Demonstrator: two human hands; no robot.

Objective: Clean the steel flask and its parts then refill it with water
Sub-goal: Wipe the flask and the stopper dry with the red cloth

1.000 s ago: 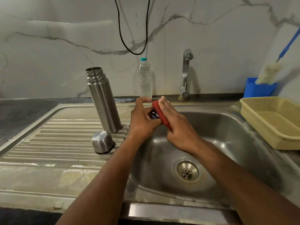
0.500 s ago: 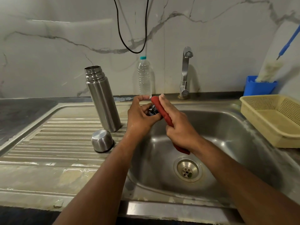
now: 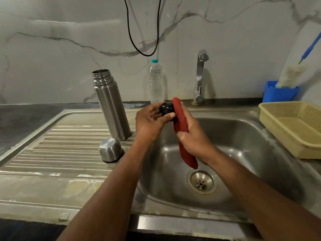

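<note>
Over the basin of the steel sink (image 3: 251, 145), a small black stopper (image 3: 167, 109) is held in the left hand (image 3: 150, 121), pinched between thumb and curled fingers. A red cloth (image 3: 181, 122) is gripped in the right hand (image 3: 192, 136), the fingers wrapped round its middle; its upper end is pressed against the right side of the stopper, and its lower end is seen hanging down toward the drain (image 3: 201, 182). The steel flask (image 3: 111, 105) is stood upright and uncapped on the ribbed draining board (image 3: 60, 145), left of the hands and apart from them. Its steel cup lid (image 3: 110, 149) is set mouth-down on the board just in front of the flask. A clear plastic water bottle (image 3: 155, 80) with a teal cap is placed against the marble wall behind the hands, and the tap (image 3: 200, 75) is found to its right. At the right edge, a yellow plastic basket (image 3: 293, 126) is rested on the counter, with a blue tub (image 3: 279, 93) holding a brush (image 3: 291, 75) behind it. A black cable (image 3: 139, 49) is looped down the wall.
</note>
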